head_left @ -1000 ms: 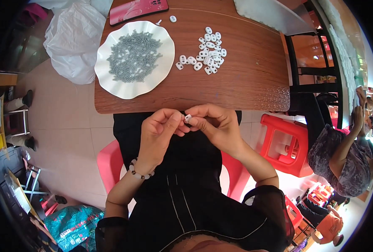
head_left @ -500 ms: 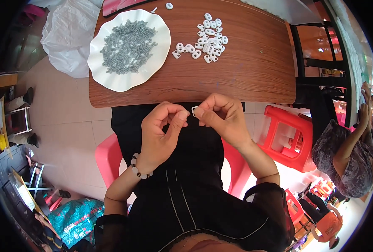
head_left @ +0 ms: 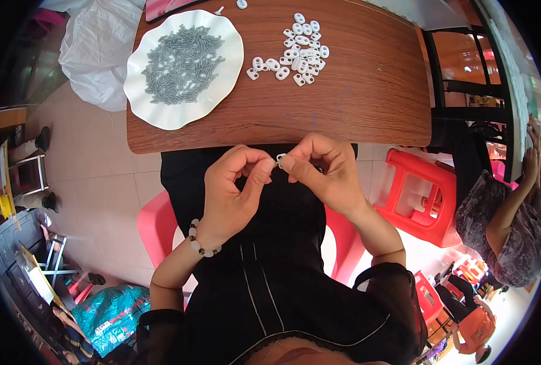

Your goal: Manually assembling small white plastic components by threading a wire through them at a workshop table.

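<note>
My right hand (head_left: 328,170) pinches a small white plastic piece with a hole (head_left: 280,159) between thumb and forefinger, just in front of the table edge and above my lap. Close against that piece, the thumb and forefinger of my left hand (head_left: 237,185) are pressed together; whatever they hold is too small to make out. A wavy-rimmed white plate (head_left: 229,91) at the table's left bears a heap of small grey, pin-like plastic pieces (head_left: 182,64). White oval two-hole pieces (head_left: 302,53) lie in a loose cluster right of the plate.
The brown wooden table (head_left: 368,103) spans the far side. One white piece (head_left: 242,4) lies apart near a pink object (head_left: 164,7). A red stool (head_left: 419,194) stands at the right, near another person (head_left: 505,234). White plastic bags (head_left: 97,58) hang left of the table.
My two hands have come slightly closer, so the left fingertips now meet the white piece. The table appears a little higher in view.
</note>
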`<state>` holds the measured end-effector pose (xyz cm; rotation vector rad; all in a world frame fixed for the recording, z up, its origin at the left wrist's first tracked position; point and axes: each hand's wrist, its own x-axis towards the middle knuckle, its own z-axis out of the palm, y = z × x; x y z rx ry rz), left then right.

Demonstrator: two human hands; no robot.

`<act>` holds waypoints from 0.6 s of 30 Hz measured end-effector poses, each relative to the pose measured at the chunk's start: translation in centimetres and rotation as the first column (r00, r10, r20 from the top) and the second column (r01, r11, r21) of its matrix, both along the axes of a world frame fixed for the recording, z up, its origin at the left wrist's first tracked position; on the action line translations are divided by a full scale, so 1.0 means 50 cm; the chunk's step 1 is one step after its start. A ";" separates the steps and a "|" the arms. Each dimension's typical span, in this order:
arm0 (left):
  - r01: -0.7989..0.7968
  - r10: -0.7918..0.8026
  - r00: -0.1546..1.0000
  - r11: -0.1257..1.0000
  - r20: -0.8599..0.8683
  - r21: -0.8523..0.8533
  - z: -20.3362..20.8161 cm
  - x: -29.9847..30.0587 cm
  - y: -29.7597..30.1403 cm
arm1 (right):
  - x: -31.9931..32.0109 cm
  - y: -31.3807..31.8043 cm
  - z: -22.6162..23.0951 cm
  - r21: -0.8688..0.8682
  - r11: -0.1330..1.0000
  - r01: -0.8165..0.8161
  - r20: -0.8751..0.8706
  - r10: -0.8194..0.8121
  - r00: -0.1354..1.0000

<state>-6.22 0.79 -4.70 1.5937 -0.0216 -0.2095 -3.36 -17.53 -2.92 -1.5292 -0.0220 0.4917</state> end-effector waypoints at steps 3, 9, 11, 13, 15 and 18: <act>-0.010 0.008 0.999 0.999 0.036 0.046 0.004 0.000 0.000 | -0.002 0.001 0.002 -0.040 0.999 -0.003 0.027 0.004 1.000; -0.014 0.013 1.000 0.999 0.025 0.050 0.010 0.001 0.001 | -0.003 0.002 0.002 -0.030 1.000 -0.009 0.054 0.011 0.998; -0.013 0.012 0.999 0.998 0.030 0.058 0.010 0.000 0.001 | -0.004 0.003 0.003 -0.029 1.000 -0.010 0.067 0.012 0.998; -0.021 0.020 0.999 0.999 0.026 0.043 0.010 -0.001 0.000 | -0.004 0.004 0.006 -0.039 0.999 -0.006 0.045 0.008 0.999; -0.023 0.019 0.998 0.998 0.055 0.066 0.007 -0.001 0.000 | -0.005 0.004 -0.002 -0.048 0.999 -0.009 0.059 0.012 0.998; -0.028 0.022 0.997 0.996 0.076 0.082 0.007 -0.001 -0.001 | -0.003 0.006 0.000 -0.048 0.999 -0.017 0.060 0.019 0.998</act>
